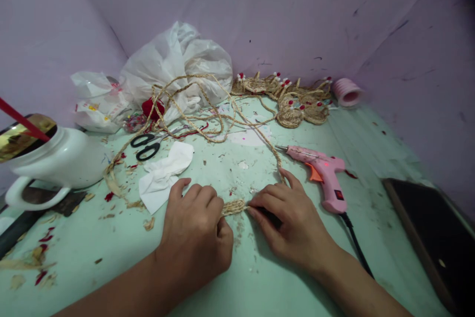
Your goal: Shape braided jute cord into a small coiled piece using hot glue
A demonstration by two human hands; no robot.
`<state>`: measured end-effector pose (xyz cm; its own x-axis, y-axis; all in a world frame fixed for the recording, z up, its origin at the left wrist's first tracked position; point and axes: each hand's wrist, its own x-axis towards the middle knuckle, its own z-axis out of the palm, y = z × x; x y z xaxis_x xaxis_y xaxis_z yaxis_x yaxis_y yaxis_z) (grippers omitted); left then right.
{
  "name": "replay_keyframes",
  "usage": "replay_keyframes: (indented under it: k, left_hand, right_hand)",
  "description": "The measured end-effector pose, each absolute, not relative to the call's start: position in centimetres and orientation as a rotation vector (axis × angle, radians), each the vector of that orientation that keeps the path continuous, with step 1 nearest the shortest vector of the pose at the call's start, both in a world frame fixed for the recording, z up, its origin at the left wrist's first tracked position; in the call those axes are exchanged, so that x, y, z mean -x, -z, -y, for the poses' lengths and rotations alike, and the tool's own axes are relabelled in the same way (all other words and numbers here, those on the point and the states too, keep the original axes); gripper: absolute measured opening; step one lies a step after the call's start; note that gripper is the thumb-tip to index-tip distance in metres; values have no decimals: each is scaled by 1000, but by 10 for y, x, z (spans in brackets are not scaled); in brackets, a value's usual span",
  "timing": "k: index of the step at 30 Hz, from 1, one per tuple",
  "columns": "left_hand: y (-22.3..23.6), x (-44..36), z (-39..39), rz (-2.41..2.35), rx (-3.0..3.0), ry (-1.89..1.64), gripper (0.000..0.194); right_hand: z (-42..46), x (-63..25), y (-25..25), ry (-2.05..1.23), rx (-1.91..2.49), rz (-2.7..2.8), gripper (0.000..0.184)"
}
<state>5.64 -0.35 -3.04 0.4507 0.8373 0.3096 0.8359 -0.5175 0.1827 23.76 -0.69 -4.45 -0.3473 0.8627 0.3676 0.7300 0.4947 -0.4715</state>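
Observation:
My left hand (195,230) is curled closed on a small flat coil of jute rope (233,206) that lies on the pale green table (260,277). My right hand (287,218) pinches the other end of the coil, fingers pressed together. The rope (208,109) runs from my right hand up across the table in loose loops. A pink glue gun (322,171) lies just right of my right hand, its black cord trailing towards me.
Black scissors (148,146) and a white tissue (165,173) lie left of centre. A white pot (52,158) stands at far left. Plastic bags (178,60) and finished jute pieces (293,102) sit at the back. A dark board (434,238) lies at right.

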Motion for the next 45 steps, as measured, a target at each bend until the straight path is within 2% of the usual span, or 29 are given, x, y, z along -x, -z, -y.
replay_keyframes:
  k: [20, 29, 38, 45]
  left_hand:
    - [31, -56, 2, -1489, -2619, -653, 16]
    - [33, -51, -2, -1365, -2599, -672, 10]
    - [33, -49, -7, -1243, -2596, -648, 15]
    - [33, -50, -8, -1265, -2571, -628, 21]
  right_hand:
    - [0, -249, 40, -303, 1279, 2294, 13]
    - [-3, -255, 32, -284, 1221, 2406, 20]
    - [-3, -251, 41, -180, 1165, 2338, 18]
    - [0, -244, 40, -62, 1331, 2253, 14]
